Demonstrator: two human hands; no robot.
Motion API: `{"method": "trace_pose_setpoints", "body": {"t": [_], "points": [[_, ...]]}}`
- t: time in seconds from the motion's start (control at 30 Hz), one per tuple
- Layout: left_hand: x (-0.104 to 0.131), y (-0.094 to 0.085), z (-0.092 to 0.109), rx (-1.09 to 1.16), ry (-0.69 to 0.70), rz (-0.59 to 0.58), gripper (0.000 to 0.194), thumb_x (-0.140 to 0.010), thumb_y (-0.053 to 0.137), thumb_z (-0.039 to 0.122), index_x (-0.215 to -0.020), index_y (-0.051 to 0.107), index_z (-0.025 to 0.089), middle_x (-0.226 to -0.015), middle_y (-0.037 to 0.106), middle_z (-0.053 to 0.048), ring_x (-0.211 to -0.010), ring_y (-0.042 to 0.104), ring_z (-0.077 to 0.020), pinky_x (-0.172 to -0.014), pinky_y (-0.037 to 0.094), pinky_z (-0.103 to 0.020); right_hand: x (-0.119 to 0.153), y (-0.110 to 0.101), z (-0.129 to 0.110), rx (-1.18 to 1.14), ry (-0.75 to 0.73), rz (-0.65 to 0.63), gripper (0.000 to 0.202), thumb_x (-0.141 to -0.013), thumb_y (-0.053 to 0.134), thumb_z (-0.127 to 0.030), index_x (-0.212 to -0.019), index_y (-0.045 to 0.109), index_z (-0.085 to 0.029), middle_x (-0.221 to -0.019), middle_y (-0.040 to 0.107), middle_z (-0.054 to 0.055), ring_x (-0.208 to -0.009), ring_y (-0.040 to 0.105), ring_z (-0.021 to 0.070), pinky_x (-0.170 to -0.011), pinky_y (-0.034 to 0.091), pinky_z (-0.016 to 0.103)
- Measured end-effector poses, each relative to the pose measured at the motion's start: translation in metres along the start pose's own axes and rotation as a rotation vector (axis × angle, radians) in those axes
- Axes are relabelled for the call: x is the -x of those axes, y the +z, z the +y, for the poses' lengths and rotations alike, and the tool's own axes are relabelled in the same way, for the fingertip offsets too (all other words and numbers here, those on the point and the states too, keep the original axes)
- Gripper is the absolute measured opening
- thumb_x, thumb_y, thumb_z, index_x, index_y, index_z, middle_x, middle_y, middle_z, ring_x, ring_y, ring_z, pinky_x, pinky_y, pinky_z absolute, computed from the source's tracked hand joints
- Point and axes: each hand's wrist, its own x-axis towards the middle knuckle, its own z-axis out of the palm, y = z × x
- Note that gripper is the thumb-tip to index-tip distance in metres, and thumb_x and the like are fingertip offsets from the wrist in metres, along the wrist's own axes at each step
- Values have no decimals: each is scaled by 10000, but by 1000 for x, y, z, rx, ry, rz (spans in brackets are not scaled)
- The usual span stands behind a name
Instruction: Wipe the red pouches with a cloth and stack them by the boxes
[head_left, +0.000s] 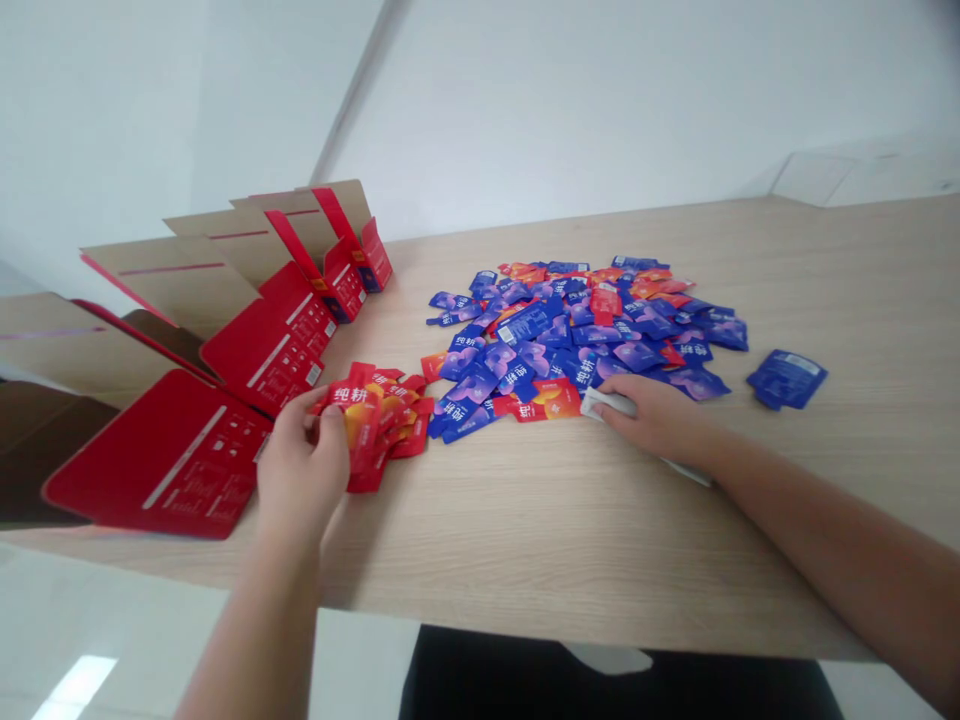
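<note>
My left hand [304,460] pinches a red packet [361,415] by its left edge, just above a small pile of red packets [409,420]. Under my right hand [652,415] lies a thin pale object [600,403], gripped between thumb and fingers. What it is cannot be made out; a pale edge shows again below the wrist. Beyond that hand spreads a large heap of blue and purple packets [525,325], mixed with orange-red packets [555,400].
Several open red boxes [180,460] with raised brown flaps stand in a row along the left. Two or so dark blue packets [787,378] lie apart on the right of the wooden table [480,560]. A white wall rises behind.
</note>
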Motion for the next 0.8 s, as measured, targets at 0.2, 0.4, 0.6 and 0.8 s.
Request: {"method": "trace_pose_setpoints", "body": {"t": [0.2,0.4,0.6,0.8], "points": [[-27,13,-17,-242,179,-237,432,-1013,448,373,-1189,752,122,-1251,702,-254,-1177,662,-471,-1009,522,-609,-1,-3,-3,16,17,-39,326,-1031,578,-456,-1206,716,-219,-1191,789,99,-1029,753,283,-877,551,391],[13,9,57,-138,583,-226,458,-1102,410,447,-1372,660,174,-1318,679,-180,-1251,635,-366,-1126,492,-517,-1,-4,-3,24,8,-47,341,-1043,569,-454,-1238,710,-213,-1239,783,106,-1071,746,284,-905,551,391],[56,57,153,83,858,-622,560,-1110,486,485,-1568,530,165,-1565,578,-163,-1459,537,-328,-1227,440,-501,5,-9,-1,37,-134,-88,473,-975,662,-403,-1393,669,-182,-1380,730,164,-1253,691,344,-1075,522,490],[62,100,176,-1,800,-585,628,-1108,443,597,-1605,484,216,-1699,425,-186,-1590,325,-479,-1186,277,-847,8,-11,8,36,-197,-96,482,-971,619,-301,-1431,643,-160,-1397,717,183,-1272,682,338,-1089,515,491]]}}
